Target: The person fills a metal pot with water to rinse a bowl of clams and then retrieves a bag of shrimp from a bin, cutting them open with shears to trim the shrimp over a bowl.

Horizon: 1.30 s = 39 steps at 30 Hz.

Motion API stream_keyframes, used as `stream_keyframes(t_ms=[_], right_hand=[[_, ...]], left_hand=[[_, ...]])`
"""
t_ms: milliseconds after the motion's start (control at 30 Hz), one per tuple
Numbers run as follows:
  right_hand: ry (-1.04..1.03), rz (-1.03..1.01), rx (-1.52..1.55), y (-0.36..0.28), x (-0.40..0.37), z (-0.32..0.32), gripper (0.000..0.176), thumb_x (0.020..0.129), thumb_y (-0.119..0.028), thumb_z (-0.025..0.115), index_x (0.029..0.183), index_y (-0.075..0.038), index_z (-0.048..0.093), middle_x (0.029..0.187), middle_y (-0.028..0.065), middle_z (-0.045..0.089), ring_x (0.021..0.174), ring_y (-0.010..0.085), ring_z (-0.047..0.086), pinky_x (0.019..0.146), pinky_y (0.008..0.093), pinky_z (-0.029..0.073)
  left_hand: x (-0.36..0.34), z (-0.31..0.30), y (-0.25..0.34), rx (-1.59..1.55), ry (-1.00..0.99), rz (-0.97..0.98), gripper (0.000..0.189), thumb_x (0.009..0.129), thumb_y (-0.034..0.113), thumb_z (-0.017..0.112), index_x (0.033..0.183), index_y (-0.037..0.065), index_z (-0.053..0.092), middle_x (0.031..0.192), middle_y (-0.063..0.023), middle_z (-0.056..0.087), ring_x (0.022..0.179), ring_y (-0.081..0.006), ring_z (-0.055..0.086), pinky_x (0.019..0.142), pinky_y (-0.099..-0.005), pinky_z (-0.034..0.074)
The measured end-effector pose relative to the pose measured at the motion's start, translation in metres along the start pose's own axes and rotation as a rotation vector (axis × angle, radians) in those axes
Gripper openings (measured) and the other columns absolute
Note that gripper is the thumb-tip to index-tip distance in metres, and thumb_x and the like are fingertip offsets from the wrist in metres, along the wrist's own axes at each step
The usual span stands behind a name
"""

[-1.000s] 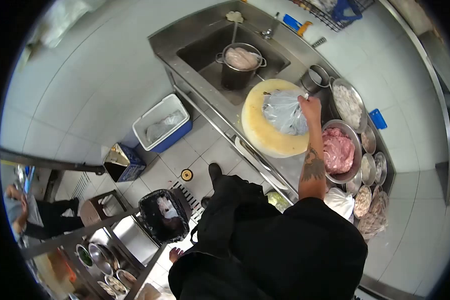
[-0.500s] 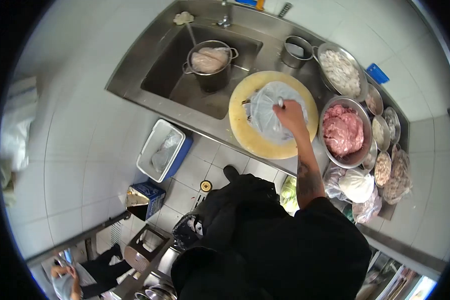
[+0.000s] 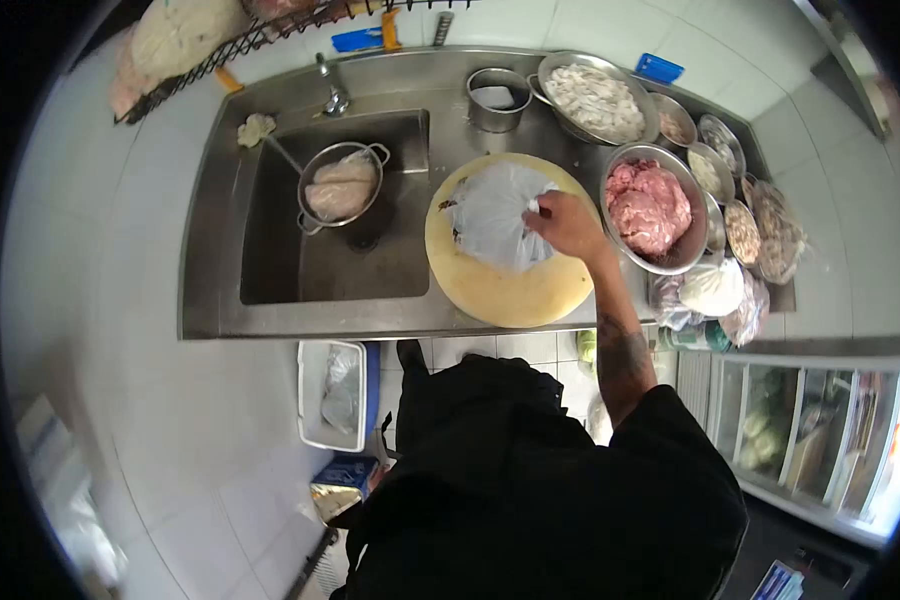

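Bowls crowded the counter's right end: a wide steel bowl of pink minced meat [image 3: 682, 265] sat just beside the round yellow chopping board [image 3: 500, 295], with a larger steel bowl of pale white pieces [image 3: 550, 70] and a small steel pot [image 3: 490, 118] behind it. Left of the board lay the steel sink [image 3: 300, 275], holding a handled pot of pale meat [image 3: 315, 163]. Only the board's near half stood bare. The right hand [image 3: 567, 225], forearm stretched forward, was closed on the gathered neck of a translucent white plastic bag [image 3: 490, 215] lying on the board. The left hand was out of sight.
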State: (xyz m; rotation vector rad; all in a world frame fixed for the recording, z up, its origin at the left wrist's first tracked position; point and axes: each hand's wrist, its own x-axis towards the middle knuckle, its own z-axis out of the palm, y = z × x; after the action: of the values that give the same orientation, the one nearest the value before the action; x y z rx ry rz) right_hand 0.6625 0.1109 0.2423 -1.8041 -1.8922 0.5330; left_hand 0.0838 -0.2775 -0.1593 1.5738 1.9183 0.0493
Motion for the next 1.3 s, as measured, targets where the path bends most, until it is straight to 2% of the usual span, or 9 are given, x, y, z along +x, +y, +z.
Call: stream_keyframes(t_ms=[100,133,167,233,300,667,833,933,1300], right_hand=[[0.176,0.075,0.091,-0.017,-0.030,0.010,0.029,0.074,-0.019,0.069,0.096,-0.001,0.065,0.073,0.0183,0.059,0.071,0.0343,0.060,0.067,0.0433,0.047],[0.231,0.131,0.096,-0.023,-0.039,0.012,0.034,0.074,-0.017,0.069,0.104,-0.003,0.063,0.075,0.0163,0.058,0.072,0.0323,0.059,0.067,0.0427,0.047],[0.289,0.167,0.112,-0.026,-0.046,0.017,0.042,0.073,-0.014,0.069,0.113,-0.004,0.060,0.076,0.0142,0.057,0.072,0.0302,0.058,0.067,0.0422,0.047],[0.352,0.235,0.128,-0.029,-0.060,0.027,0.048,0.073,-0.012,0.068,0.119,-0.005,0.057,0.078,0.0131,0.056,0.071,0.0264,0.057,0.066,0.0386,0.047],[0.477,0.236,0.178,-0.044,-0.074,0.030,0.040,0.074,-0.007,0.067,0.113,-0.003,0.060,0.075,0.0124,0.056,0.069,0.0238,0.058,0.065,0.0362,0.048],[0.713,0.286,0.162,-0.056,-0.081,0.021,0.009,0.081,0.000,0.062,0.088,0.003,0.066,0.079,0.0138,0.067,0.068,0.0206,0.065,0.060,0.0308,0.051],[0.627,0.119,0.155,-0.067,-0.023,0.006,0.009,0.078,-0.002,0.064,0.086,0.001,0.066,0.079,0.0156,0.064,0.068,0.0275,0.064,0.062,0.0356,0.049],[0.717,-0.075,0.208,-0.085,0.032,-0.030,0.008,0.078,0.001,0.063,0.086,0.002,0.065,0.075,0.0132,0.061,0.063,0.0235,0.061,0.054,0.0320,0.046],[0.889,-0.558,-0.257,-0.197,0.289,-0.158,0.027,0.083,-0.020,0.064,0.101,0.000,0.062,0.098,0.0218,0.059,0.096,0.0414,0.056,0.085,0.0466,0.047]], left_hand=[[0.073,-0.028,-0.033,0.177,0.089,0.351,0.032,0.082,0.039,0.061,0.091,0.008,0.063,0.087,-0.0098,0.066,0.086,-0.0334,0.064,0.070,-0.0418,0.052],[0.094,-0.052,-0.029,-0.315,0.031,0.153,0.032,0.080,0.039,0.063,0.088,0.009,0.062,0.085,-0.0093,0.065,0.084,-0.0307,0.064,0.067,-0.0429,0.052],[0.120,-0.067,-0.043,-0.770,-0.203,0.406,0.030,0.081,0.039,0.064,0.090,0.011,0.062,0.083,-0.0071,0.064,0.080,-0.0269,0.064,0.057,-0.0420,0.050],[0.148,-0.111,-0.015,-0.877,-0.198,-0.276,0.021,0.084,0.033,0.062,0.092,0.013,0.061,0.079,-0.0064,0.063,0.068,-0.0230,0.062,0.050,-0.0396,0.047],[0.168,-0.155,0.020,-0.947,-0.235,-0.460,0.013,0.087,0.026,0.061,0.094,0.014,0.061,0.074,-0.0058,0.063,0.057,-0.0191,0.060,0.044,-0.0371,0.045],[0.255,-0.211,0.108,-0.892,-0.159,0.087,0.016,0.093,0.016,0.055,0.098,0.005,0.064,0.079,-0.0076,0.068,0.062,-0.0159,0.067,0.045,-0.0264,0.048],[0.257,-0.179,0.061,-1.164,-0.337,-0.191,0.018,0.092,0.023,0.057,0.097,0.007,0.063,0.079,-0.0075,0.068,0.060,-0.0166,0.064,0.045,-0.0298,0.046],[0.231,-0.160,0.028,-0.795,-0.217,-0.210,0.018,0.092,0.023,0.057,0.096,0.006,0.064,0.079,-0.0088,0.067,0.061,-0.0187,0.064,0.047,-0.0312,0.046],[0.172,-0.131,0.015,-0.801,-0.093,-0.590,0.020,0.090,0.023,0.057,0.093,0.005,0.064,0.081,-0.0134,0.067,0.066,-0.0263,0.063,0.054,-0.0365,0.047]])
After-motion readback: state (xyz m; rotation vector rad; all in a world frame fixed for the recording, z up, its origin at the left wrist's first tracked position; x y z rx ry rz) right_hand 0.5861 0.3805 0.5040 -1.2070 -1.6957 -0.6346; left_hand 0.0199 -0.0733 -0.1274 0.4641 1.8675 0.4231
